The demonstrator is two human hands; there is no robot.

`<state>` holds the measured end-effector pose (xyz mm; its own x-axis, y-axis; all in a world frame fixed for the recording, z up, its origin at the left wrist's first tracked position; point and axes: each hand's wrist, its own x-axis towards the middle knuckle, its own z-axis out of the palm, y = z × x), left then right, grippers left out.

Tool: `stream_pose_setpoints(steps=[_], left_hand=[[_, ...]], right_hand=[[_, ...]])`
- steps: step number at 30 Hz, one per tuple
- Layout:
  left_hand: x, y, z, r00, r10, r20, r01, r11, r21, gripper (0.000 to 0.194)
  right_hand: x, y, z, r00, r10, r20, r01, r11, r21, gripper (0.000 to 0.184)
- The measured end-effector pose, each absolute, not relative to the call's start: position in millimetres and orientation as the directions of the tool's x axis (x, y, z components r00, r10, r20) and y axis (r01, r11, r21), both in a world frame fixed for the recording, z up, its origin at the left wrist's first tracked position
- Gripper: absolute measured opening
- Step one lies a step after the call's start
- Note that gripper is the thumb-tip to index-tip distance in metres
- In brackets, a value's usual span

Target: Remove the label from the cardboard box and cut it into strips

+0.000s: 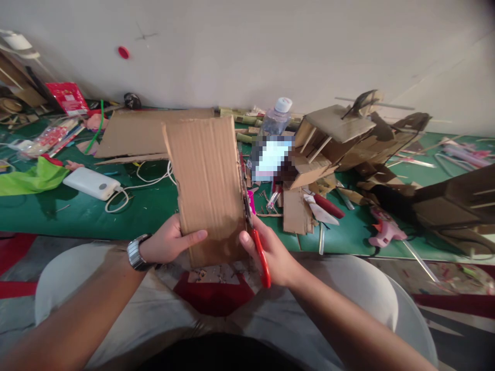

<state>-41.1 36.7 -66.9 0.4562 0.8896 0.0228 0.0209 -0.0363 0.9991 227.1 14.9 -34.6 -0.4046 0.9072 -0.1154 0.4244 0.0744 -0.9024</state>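
The cardboard panel [207, 180] is held above the near edge of the green tabletop [147, 216], pinched by the left hand [164, 242], thumb on its face. Red-handled scissors [263, 257] are gripped in the right hand [274, 252], blades along the panel's right edge. For a clean cut, the panel is best braced near the blades, fingertips clear. Near the far edge, a capped plastic bottle [274, 123] is seen; its contents cannot be told.

Power bank [92, 183] left of cardboard piece [207, 180] | glue gun [386, 230] right | bottle [276, 121] behind, between them
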Motion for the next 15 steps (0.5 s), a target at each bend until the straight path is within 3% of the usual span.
stream_pose_setpoints(steps=[7,15], left_hand=[[-37,37,-73,0.445,0.895,0.008,0.014,-0.016,1.000,0.041],[-49,42,-78,0.143,0.986,-0.082,-0.078,0.094,0.992,0.047]], right_hand=[[233,18,-31,-0.380,0.916,-0.129,0.411,0.042,-0.911,0.046],[226,16,-21,-0.460,0.864,-0.205,0.482,0.049,-0.875,0.040]])
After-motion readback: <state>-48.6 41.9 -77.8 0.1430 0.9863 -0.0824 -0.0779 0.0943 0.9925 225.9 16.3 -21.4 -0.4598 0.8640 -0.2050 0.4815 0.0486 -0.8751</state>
